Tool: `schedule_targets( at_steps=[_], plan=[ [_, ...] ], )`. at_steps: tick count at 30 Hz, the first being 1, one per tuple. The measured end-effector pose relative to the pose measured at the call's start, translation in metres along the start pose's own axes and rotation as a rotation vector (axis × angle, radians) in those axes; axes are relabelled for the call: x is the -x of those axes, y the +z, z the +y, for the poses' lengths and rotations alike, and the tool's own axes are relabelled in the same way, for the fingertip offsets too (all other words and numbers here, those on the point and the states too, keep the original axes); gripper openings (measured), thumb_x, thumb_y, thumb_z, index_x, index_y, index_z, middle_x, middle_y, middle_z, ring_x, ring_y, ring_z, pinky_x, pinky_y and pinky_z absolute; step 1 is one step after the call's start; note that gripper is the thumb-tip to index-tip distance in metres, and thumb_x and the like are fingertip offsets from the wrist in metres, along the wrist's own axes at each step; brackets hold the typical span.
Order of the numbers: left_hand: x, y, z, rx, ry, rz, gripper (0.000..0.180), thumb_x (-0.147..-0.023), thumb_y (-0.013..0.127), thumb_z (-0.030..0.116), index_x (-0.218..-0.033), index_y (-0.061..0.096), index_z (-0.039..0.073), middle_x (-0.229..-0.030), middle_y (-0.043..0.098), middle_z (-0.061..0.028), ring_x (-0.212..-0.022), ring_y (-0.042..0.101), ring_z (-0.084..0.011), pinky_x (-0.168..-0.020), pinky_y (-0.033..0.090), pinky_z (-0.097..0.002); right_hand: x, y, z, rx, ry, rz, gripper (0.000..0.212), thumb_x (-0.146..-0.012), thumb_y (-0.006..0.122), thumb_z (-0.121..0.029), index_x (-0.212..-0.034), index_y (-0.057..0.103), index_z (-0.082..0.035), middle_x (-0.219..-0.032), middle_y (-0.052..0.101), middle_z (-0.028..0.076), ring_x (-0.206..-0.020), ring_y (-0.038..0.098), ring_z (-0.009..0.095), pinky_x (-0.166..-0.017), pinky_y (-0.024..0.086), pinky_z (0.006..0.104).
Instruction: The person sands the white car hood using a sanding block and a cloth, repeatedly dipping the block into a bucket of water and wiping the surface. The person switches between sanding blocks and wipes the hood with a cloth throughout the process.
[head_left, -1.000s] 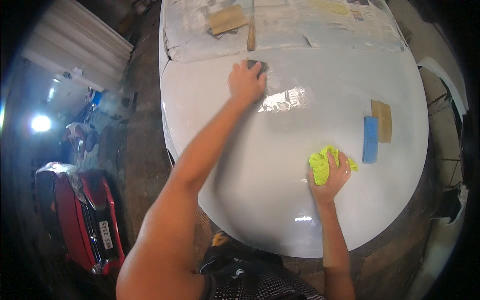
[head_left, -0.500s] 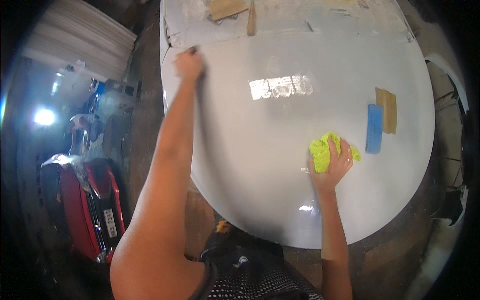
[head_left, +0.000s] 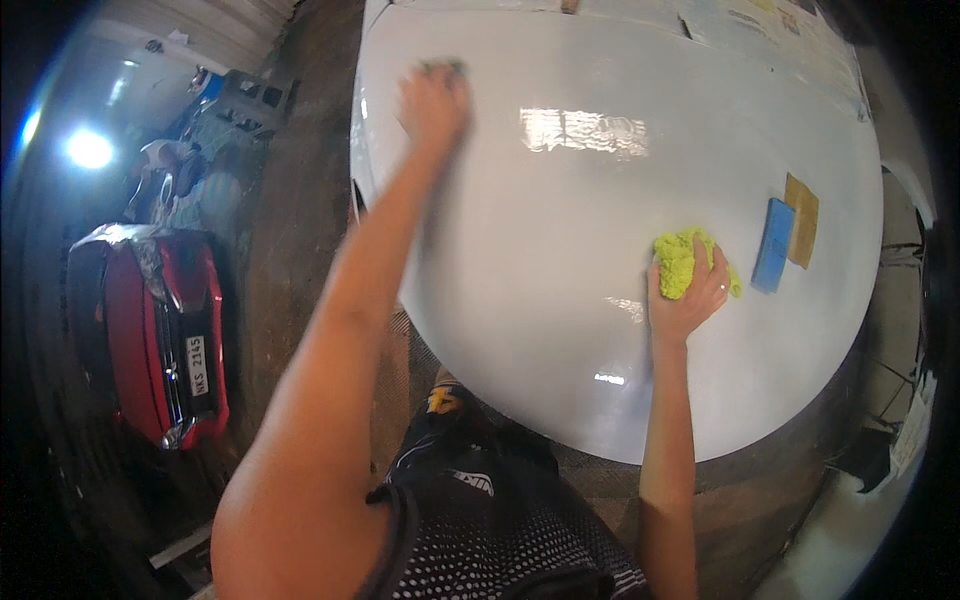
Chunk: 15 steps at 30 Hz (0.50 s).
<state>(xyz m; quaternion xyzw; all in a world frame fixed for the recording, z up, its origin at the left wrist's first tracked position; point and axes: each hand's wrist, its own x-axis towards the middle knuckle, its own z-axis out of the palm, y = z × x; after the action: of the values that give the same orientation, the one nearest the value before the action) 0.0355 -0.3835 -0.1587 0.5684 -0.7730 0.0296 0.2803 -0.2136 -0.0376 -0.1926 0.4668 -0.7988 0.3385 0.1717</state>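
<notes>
A glossy white car hood (head_left: 560, 300) spreads in front of me. At its far left, my left hand (head_left: 437, 105) presses down with the fingers curled; a small dark piece shows at the fingertips, too blurred to name. My right hand (head_left: 690, 298) grips a crumpled yellow-green cloth (head_left: 682, 262) and rests with it on the right half of the hood. To the right of that hand lie a blue sanding block (head_left: 774, 245) and a tan piece of sandpaper (head_left: 803, 222), side by side and touching.
Masking paper (head_left: 740, 30) covers the area beyond the hood's far edge. On the floor to the left sits a red car bumper (head_left: 160, 335) with a number plate. A bright lamp (head_left: 90, 149) shines behind it, near a grey crate (head_left: 250, 103).
My left hand has slid to the right and slightly nearer across the hood. My right hand still holds the cloth at about the same spot. The whole view has shifted.
</notes>
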Motion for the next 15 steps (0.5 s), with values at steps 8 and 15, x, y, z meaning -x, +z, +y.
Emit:
schedule_targets(
  at_steps=[8,15],
  plan=[
    [0.113,-0.048,-0.006,0.052,0.038,-0.152,0.043,-0.092,0.067,0.033,-0.133,0.067,0.019,-0.122,0.061,-0.0218,-0.110,0.061,-0.0423,-0.090,0.052,-0.0536,-0.007,-0.003,0.002,0.040,-0.001,0.030,0.072,-0.072,0.084,-0.028,-0.139,0.059,-0.016,-0.140,0.052,0.013,-0.130,0.048,0.038,-0.106,0.037,0.0537],
    [0.076,0.000,0.034,0.018,0.012,-0.007,0.038,-0.096,0.061,0.035,-0.126,0.063,0.013,-0.132,0.059,-0.0226,-0.117,0.058,-0.0441,-0.086,0.054,-0.0568,-0.003,0.002,0.016,0.042,0.000,0.017,0.069,-0.076,0.084,-0.030,-0.139,0.059,-0.016,-0.141,0.051,0.013,-0.131,0.047,0.037,-0.104,0.037,0.0534]
  ],
)
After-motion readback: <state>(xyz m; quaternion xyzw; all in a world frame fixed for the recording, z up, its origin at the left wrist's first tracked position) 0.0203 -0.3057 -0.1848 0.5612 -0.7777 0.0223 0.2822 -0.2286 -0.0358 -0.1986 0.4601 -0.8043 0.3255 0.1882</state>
